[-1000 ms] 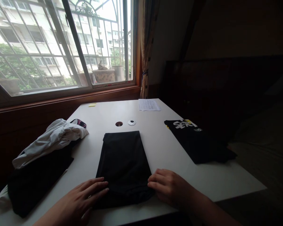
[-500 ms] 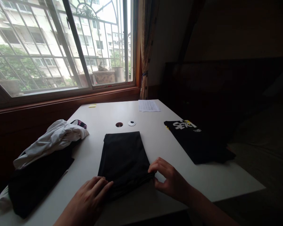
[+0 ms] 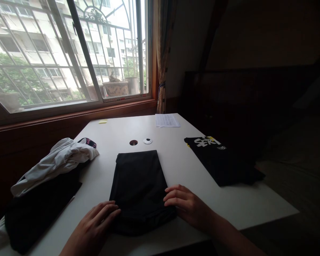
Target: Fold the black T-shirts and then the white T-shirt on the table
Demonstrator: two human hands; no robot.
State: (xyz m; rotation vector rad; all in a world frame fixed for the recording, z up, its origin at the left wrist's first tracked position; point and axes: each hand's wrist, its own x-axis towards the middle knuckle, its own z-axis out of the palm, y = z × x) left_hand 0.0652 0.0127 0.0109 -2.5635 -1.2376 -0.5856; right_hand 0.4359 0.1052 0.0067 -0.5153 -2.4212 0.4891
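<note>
A folded black garment (image 3: pixel 138 185) lies flat on the white table (image 3: pixel 202 209) in front of me. Its far edge is straight, while layered folds show along the near edge. At its near left side, my left hand (image 3: pixel 96 222) rests with its fingers laid out against the cloth; its thumb is hidden. Opposite, my right hand (image 3: pixel 185 206) has its fingers stretched over the right edge of the garment, slightly apart, and its thumb is out of sight.
On the left lies a loose heap with a white-grey cloth (image 3: pixel 58 158) over a black garment (image 3: pixel 40 213). A black shirt with white lettering (image 3: pixel 224 163) lies at the right. Farther back are a round hole (image 3: pixel 133 142), its white cover (image 3: pixel 147 141), paper sheets (image 3: pixel 167 120) and a yellow note (image 3: pixel 102 121).
My right hand has loosened from a pinch at the garment's right edge, its fingers now laid over the cloth. My left hand has shifted slightly left, to the garment's side.
</note>
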